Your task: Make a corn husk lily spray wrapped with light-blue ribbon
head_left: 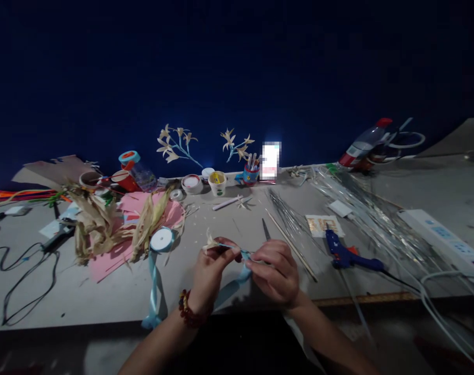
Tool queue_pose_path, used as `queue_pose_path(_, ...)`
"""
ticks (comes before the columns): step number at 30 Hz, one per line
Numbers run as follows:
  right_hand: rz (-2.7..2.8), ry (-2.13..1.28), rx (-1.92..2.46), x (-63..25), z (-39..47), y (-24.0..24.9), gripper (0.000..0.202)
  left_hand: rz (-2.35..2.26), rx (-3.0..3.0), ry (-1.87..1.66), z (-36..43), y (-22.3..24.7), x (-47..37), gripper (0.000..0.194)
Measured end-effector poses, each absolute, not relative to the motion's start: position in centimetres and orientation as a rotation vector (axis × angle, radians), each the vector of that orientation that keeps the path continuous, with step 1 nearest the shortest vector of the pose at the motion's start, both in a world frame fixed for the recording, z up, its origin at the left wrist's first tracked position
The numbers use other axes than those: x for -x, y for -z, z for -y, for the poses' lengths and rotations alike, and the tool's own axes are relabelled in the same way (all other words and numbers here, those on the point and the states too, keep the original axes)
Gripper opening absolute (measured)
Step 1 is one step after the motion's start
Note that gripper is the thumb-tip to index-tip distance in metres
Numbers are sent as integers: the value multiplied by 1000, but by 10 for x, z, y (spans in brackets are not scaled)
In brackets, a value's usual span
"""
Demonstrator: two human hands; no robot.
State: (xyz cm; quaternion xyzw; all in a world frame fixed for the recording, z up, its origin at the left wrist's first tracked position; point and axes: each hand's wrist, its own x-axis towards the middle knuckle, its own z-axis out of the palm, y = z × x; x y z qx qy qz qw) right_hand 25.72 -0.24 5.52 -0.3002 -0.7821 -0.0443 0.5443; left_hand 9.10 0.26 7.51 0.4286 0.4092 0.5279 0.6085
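Note:
My left hand [211, 271], with a beaded bracelet at the wrist, pinches the thin stem of a small cream flower [210, 240]. The stem is wrapped in blue and points to the right. My right hand [276, 270] has its fingertips closed on the other end of the stem and on a light blue ribbon [245, 272]. This ribbon hangs down between both hands towards the table's front edge. Left of them lies a white spool [162, 239] with a twisted blue ribbon trailing from it over the edge.
Dried husks [94, 224] lie on pink paper at the left. A blue glue gun [350, 252], loose wires [287, 213] and a white power strip [444, 234] are at the right. Two flower branches [178, 143], paint tubs [217, 183] and a lit phone [270, 160] stand behind.

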Motion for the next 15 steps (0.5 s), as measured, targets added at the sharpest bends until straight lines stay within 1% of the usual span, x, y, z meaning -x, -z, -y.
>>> queue_pose_path(3,1832,-44,684,-258,2,-61,27,-997,-1129,-1197,-1,-80,-87,11)
queue_pose_path(6,1737,-288,685,-256,2,-61,23,-992,-1197,-1159,0,-84,-83,12)
queue_pose_path(11,1429,-743,827,-251,1,-53,6,-991,-1294,-1115,0,-84,-78,13)
queue_pose_path(15,1190,-1135,810,-247,0,-51,15,-911,-1375,-1065,0,-85,-73,13)
